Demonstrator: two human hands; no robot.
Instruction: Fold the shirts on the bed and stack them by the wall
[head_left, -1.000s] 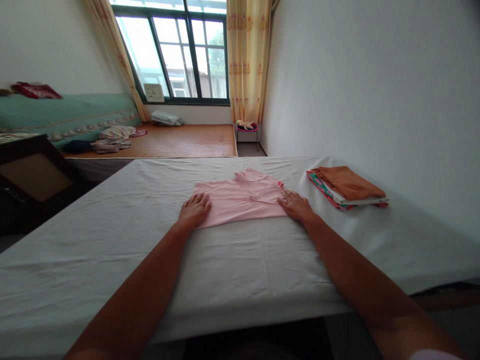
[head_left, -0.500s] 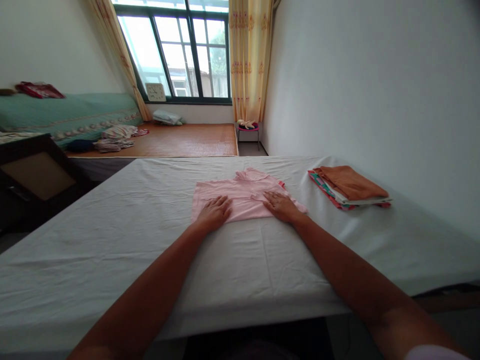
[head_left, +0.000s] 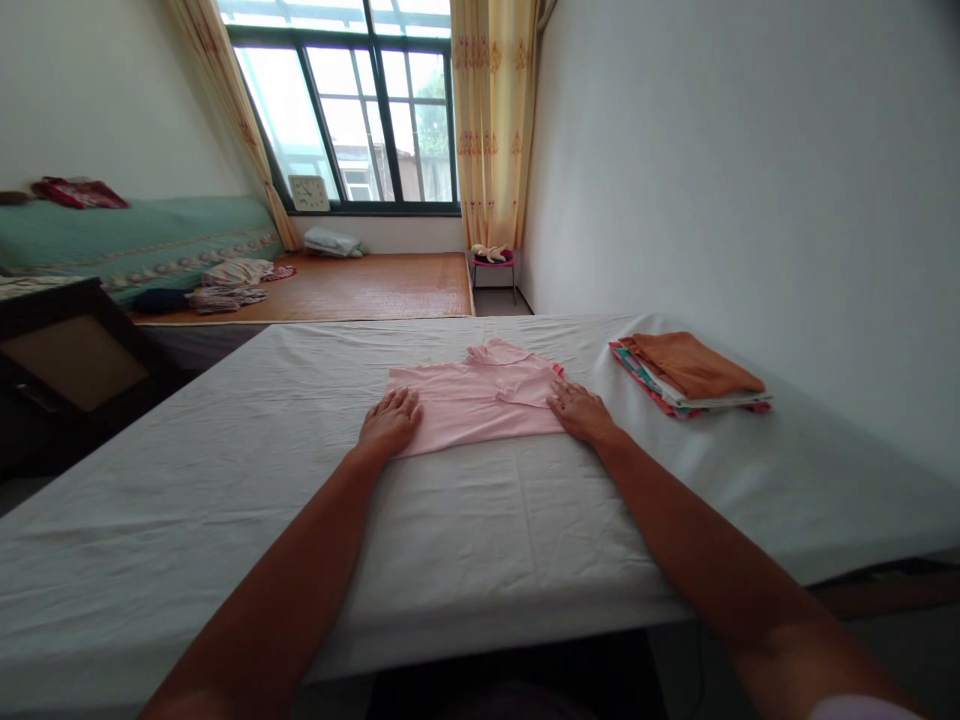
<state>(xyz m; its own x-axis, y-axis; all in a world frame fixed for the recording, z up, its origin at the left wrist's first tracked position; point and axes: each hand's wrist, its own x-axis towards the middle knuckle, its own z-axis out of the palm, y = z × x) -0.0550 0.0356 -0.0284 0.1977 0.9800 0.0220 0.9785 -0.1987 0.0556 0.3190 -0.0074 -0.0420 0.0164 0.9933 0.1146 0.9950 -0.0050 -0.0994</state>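
Observation:
A pink collared shirt (head_left: 465, 402) lies folded lengthwise on the white-covered table (head_left: 450, 540), its collar toward the far right. My left hand (head_left: 391, 420) rests flat on the hem end at the left, fingers stretched out. On the sleeve end at the right lies my right hand (head_left: 579, 408), palm down with the fingers extended. Part of the sleeve is hidden beneath that hand. Neither hand grips the cloth.
To the right, near the wall, sits a stack of folded clothes (head_left: 690, 370) with a brown piece on top. Beyond the table is a bed with a woven mat (head_left: 382, 283) and some clothes. A dark cabinet (head_left: 75, 365) stands at the left.
My hands have slid apart over the shirt, the left one to the left hem end and the right one a little to the right. A sleeve now lies folded inward on the right side.

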